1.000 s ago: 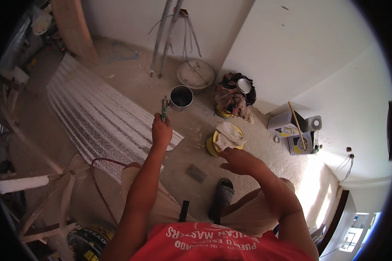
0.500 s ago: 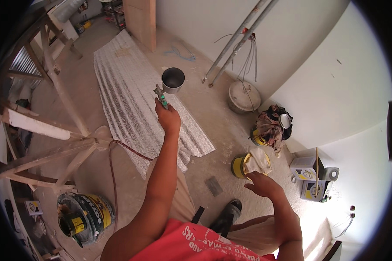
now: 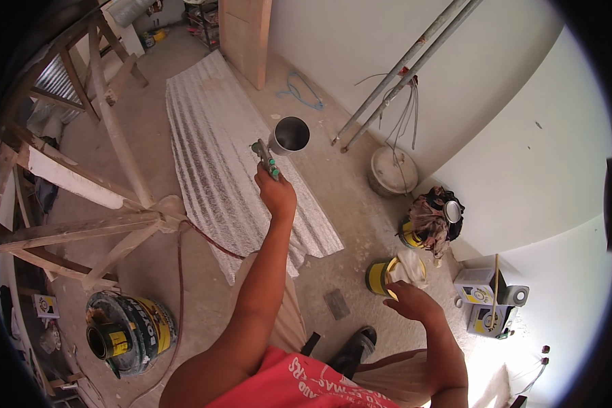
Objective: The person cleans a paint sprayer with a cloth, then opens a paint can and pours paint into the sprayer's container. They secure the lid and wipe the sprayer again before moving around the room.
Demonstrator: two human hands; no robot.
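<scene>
My left hand (image 3: 277, 196) is wrapped round the handle of a spray gun (image 3: 268, 162) with green knobs. A round metal cup (image 3: 292, 134), dark inside, sits at the gun's front, its mouth facing up toward me. Behind the gun, a sheet of silvery foil insulation (image 3: 217, 156) lies on the floor. My right hand (image 3: 413, 300) hangs with loose fingers apart, holding nothing I can see. From this angle it overlaps a yellow and dark bucket (image 3: 377, 277) with a whitish cloth (image 3: 409, 265) on top; I cannot tell whether they touch.
A reddish hose (image 3: 180, 292) runs along the floor at left, near a wooden frame (image 3: 139, 180) and a large paint bucket (image 3: 146, 333). Along the right wall stand a lidded tub (image 3: 393, 171), a rag-topped bucket (image 3: 434, 216) and boxes (image 3: 491, 319). Metal pipes (image 3: 408, 75) lean there.
The view has shifted, so the surroundings appear farther right and slightly lower. My left hand still grips the spray gun, and my right hand stays near the cloth-topped bucket.
</scene>
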